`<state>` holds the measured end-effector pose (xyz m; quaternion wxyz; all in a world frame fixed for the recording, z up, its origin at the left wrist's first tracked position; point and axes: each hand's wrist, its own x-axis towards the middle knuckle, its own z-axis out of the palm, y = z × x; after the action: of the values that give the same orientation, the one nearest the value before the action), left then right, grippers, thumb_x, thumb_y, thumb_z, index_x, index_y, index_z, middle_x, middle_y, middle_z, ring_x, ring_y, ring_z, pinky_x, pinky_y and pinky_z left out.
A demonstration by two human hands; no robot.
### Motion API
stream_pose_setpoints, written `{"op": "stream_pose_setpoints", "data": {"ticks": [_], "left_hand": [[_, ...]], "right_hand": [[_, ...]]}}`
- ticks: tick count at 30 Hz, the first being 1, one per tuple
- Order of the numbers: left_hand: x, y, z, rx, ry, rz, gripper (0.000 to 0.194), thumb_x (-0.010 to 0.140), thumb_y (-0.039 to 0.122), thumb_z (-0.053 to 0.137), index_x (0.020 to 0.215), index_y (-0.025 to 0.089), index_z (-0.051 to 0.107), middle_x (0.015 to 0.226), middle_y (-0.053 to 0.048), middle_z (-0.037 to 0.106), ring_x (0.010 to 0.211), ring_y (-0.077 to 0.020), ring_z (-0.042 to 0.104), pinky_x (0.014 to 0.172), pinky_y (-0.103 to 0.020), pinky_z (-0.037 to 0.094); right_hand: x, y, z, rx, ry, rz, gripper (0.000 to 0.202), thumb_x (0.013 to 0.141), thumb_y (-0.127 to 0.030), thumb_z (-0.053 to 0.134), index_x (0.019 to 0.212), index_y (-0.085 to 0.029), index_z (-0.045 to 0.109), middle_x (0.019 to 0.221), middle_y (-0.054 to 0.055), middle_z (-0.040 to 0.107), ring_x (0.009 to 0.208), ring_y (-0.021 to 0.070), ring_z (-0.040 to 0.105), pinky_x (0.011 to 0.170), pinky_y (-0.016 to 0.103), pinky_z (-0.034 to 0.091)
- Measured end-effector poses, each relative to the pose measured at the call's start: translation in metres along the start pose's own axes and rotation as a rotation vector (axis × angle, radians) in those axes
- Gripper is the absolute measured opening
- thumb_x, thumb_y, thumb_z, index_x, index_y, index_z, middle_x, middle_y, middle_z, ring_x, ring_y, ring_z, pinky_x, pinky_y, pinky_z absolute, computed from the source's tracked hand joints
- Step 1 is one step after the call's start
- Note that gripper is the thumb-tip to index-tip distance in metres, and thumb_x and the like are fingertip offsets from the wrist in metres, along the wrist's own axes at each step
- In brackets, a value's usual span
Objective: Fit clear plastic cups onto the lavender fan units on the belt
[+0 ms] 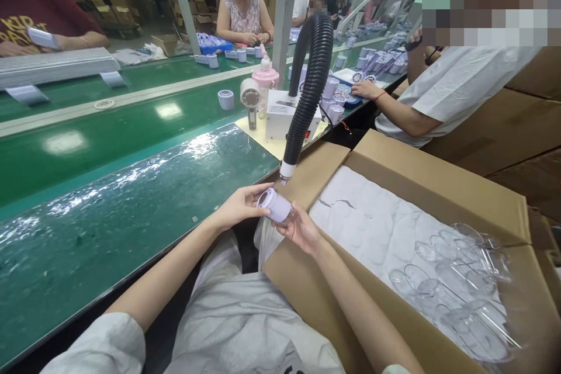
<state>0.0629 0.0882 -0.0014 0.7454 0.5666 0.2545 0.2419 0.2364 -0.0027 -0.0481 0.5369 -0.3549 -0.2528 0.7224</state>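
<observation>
- Here's the lilac cylinder [281, 205], held aloft just below the hose nozzle [287, 170], by the counter [131, 234] edge.
- Left hand [239, 205] pinches its ringed rim; right hand [304, 231] cups the clear end [289, 217].
- Looks light, stiff, perhaps slippery; clear plastic could crack, so the lilac wall seems the safer hold.

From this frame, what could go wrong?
1. Drop: the left hand and right hand hold the lavender cylinder beyond the edge of the green bench, so a slip could send it down.
2. Knock: the black hose ends just above the hands; lifting the cylinder might bump it.
3. Scratches: clear pieces lie jumbled in the carton and may rub together.
</observation>
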Motion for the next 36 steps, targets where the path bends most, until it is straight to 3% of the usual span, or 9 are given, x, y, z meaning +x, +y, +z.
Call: {"op": "stream_pose_setpoints", "data": {"ticks": [2,5,9,12,17,22,31,36], "left_hand": [[-0.017,-0.001,0.001,0.001,-0.045,0.038,0.074,0.063,0.014,0.083,0.132,0.017,0.055,0.136,-0.016,0.057,0.127,-0.0282,0.053,0.105,-0.04,0.044],[-0.043,-0.004,0.004,0.034,-0.095,0.063,0.074,0.066,0.013,0.081,0.133,0.023,0.053,0.141,-0.014,0.053,0.128,-0.0265,0.052,0.104,-0.038,0.046],[-0.068,-0.005,0.013,0.13,-0.094,0.087,0.074,0.065,0.015,0.082,0.133,0.027,0.054,0.143,-0.012,0.05,0.128,-0.0279,0.053,0.106,-0.041,0.045],[-0.078,0.0,0.02,0.209,-0.084,0.128,0.074,0.064,0.016,0.083,0.132,0.026,0.056,0.139,-0.013,0.053,0.126,-0.0289,0.054,0.106,-0.043,0.045],[-0.084,0.008,0.025,0.239,-0.102,0.196,0.075,0.065,0.017,0.083,0.134,0.029,0.054,0.14,-0.012,0.054,0.128,-0.0293,0.053,0.107,-0.043,0.044],[-0.088,0.009,0.027,0.288,-0.114,0.24,0.078,0.065,0.016,0.083,0.136,0.03,0.053,0.142,-0.011,0.052,0.132,-0.0306,0.049,0.108,-0.043,0.043],[-0.091,0.005,0.024,0.374,-0.154,0.372,0.08,0.066,0.014,0.082,0.137,0.033,0.05,0.143,-0.009,0.052,0.135,-0.0288,0.045,0.111,-0.044,0.042],[-0.092,0.003,0.024,0.365,-0.164,0.377,0.079,0.067,0.014,0.081,0.137,0.034,0.05,0.143,-0.009,0.051,0.136,-0.0274,0.045,0.11,-0.043,0.042]], "right_hand": [[-0.013,-0.006,0.004,-0.069,-0.019,-0.026,0.04,0.082,-0.051,0.068,0.102,-0.017,0.059,0.083,0.005,0.067,0.064,0.0143,0.063,0.055,0.022,0.051],[-0.037,-0.018,0.015,-0.321,-0.04,-0.137,0.042,0.071,-0.029,0.083,0.106,-0.022,0.06,0.114,0.004,0.061,0.092,0.0176,0.064,0.077,0.027,0.056],[-0.064,-0.034,0.033,-0.938,-0.123,-0.413,0.041,0.081,-0.023,0.074,0.119,-0.026,0.059,0.124,0.006,0.056,0.117,0.024,0.054,0.097,0.041,0.052],[-0.075,-0.039,0.039,-1.075,-0.175,-0.478,0.04,0.084,-0.024,0.072,0.121,-0.026,0.057,0.126,0.008,0.055,0.12,0.0255,0.052,0.097,0.043,0.054],[-0.082,-0.04,0.04,-1.071,-0.176,-0.46,0.043,0.084,-0.028,0.073,0.123,-0.027,0.053,0.126,0.007,0.055,0.119,0.0256,0.054,0.096,0.043,0.055],[-0.087,-0.041,0.043,-0.948,-0.16,-0.309,0.045,0.083,-0.03,0.074,0.123,-0.028,0.052,0.122,0.006,0.058,0.114,0.0238,0.058,0.098,0.042,0.054],[-0.086,-0.038,0.044,-0.668,-0.121,-0.066,0.037,0.085,-0.039,0.071,0.115,-0.024,0.054,0.116,0.007,0.059,0.103,0.0224,0.061,0.076,0.029,0.056],[-0.083,-0.034,0.044,-0.547,-0.113,0.03,0.038,0.088,-0.046,0.066,0.112,-0.021,0.052,0.095,0.003,0.064,0.075,0.0156,0.067,0.067,0.027,0.058]]}}
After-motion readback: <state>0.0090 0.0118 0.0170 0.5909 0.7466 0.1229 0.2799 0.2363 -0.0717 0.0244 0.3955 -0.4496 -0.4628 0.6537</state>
